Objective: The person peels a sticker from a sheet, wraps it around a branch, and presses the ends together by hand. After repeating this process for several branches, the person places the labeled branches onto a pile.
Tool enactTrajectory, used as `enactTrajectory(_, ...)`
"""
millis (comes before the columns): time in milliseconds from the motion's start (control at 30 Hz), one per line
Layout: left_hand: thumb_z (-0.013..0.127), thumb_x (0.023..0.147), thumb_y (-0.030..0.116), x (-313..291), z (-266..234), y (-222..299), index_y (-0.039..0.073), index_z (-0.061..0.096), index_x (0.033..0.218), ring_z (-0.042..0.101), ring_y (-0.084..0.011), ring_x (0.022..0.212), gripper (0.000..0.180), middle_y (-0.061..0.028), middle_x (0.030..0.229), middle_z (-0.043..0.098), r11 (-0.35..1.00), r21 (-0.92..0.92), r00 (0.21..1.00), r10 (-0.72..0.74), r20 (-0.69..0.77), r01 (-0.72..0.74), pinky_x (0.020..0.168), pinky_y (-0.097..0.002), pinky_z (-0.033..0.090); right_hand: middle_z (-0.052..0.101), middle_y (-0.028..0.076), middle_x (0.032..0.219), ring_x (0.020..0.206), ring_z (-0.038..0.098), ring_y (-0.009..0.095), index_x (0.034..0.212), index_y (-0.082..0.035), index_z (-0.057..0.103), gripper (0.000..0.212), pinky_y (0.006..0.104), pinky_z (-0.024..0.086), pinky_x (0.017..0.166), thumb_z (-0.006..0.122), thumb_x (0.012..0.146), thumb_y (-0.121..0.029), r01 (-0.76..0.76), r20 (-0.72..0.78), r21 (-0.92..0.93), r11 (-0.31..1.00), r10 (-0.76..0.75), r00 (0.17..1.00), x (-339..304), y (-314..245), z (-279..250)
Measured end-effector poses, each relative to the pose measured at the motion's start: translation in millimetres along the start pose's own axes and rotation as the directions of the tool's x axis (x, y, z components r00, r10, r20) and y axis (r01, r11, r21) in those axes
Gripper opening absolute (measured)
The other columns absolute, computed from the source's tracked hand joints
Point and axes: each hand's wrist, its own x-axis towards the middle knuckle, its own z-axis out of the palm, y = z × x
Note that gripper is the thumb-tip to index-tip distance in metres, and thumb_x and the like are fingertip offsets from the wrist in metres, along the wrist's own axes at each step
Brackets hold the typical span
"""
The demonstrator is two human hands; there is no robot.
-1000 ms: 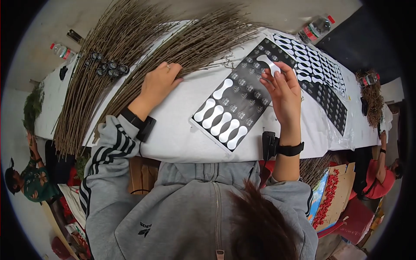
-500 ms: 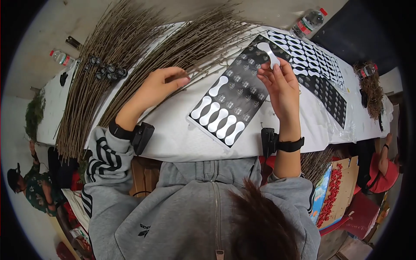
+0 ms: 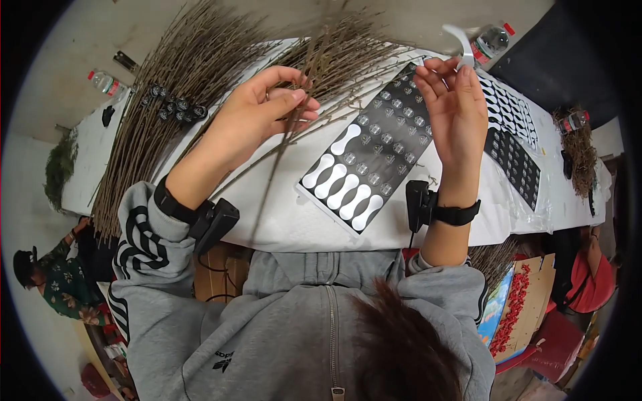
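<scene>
— Just beyond the right fingertips, what is it that rises there?

— It is a white bone-shaped sticker (image 3: 463,43). Your right hand (image 3: 456,107) pinches its lower end between thumb and finger, and the rest curves up free.

— How will it behave?

— I judge it very light and flexible, probably sticky on one side, so it may fold upon itself. Better you hold it only by the extreme edge.

— And the left hand (image 3: 266,110)?

— Your thumb and fingers are curled round a dry twig (image 3: 286,134), which extends above and below the hand. How firmly you grip, I cannot tell, since the twig is blurred. It should be light, stiff and rather brittle; a soft pinch is enough, without bending.

— How are the arms posed?

— Both your forearms reach forward over the white-covered table (image 3: 301,230), hands raised and well apart. Your right palm faces you; below it, toward its left, lies the black sticker sheet (image 3: 394,137).
</scene>
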Motion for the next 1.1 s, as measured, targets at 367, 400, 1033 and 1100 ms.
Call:
enactTrajectory(367, 0.055, 0.092, 0.003, 35.9, 15.1, -40.1, -0.002, 0.056, 0.11, 0.059, -0.0123, 0.081, 0.018, -0.0046, 0.092, 0.059, 0.989, 0.096, 0.993, 0.114, -0.01, -0.112, 0.075, -0.0266, 0.053, 0.059, 0.019, 0.113, 0.107, 0.058, 0.03, 0.113, 0.001, 0.05, 0.03, 0.0402, 0.047, 0.094, 0.041, 0.102, -0.025, 0.008, 0.022, 0.071, 0.997, -0.009, 1.0, 7.4, 15.6, 6.4)
enactTrajectory(400, 0.055, 0.092, 0.002, 36.6, 17.2, -38.5, -0.003, 0.056, 0.109, 0.058, -0.0115, 0.079, 0.018, -0.0039, 0.091, 0.059, 0.982, 0.152, 0.994, 0.112, -0.007, -0.109, 0.074, -0.0259, 0.052, 0.059, 0.019, 0.114, 0.107, 0.058, 0.03, 0.113, 0.001, 0.05, 0.03, 0.0402, 0.047, 0.094, 0.041, 0.102, -0.025, 0.013, 0.013, 0.064, 0.998, -0.014, 1.0, 8.0, 14.6, 4.7)
enactTrajectory(1033, 0.067, 0.085, 0.009, 78.1, 35.5, -94.5, 0.001, 0.061, 0.099, 0.054, -0.0066, 0.074, 0.017, -0.0016, 0.084, 0.061, 0.72, 0.557, 0.859, 0.511, -0.021, -0.415, 0.066, -0.0194, 0.043, 0.057, 0.014, 0.119, 0.113, 0.052, 0.023, 0.117, -0.003, 0.048, 0.022, 0.037, 0.044, 0.096, 0.046, 0.099, -0.015, 0.053, -0.239, 0.196, 0.979, -0.005, 0.971, 20.4, 81.9, -28.9)
enactTrajectory(1100, 0.066, 0.085, 0.008, 78.1, 39.0, -95.6, 0.0, 0.061, 0.101, 0.054, -0.0065, 0.073, 0.019, -0.0026, 0.082, 0.061, 0.779, 0.481, 0.878, 0.477, -0.038, -0.402, 0.064, -0.0191, 0.042, 0.057, 0.013, 0.117, 0.111, 0.053, 0.021, 0.116, -0.003, 0.048, 0.02, 0.0343, 0.044, 0.095, 0.048, 0.098, -0.011, 0.016, -0.206, 0.203, 0.979, 0.026, 0.978, 17.1, 88.7, -28.8)
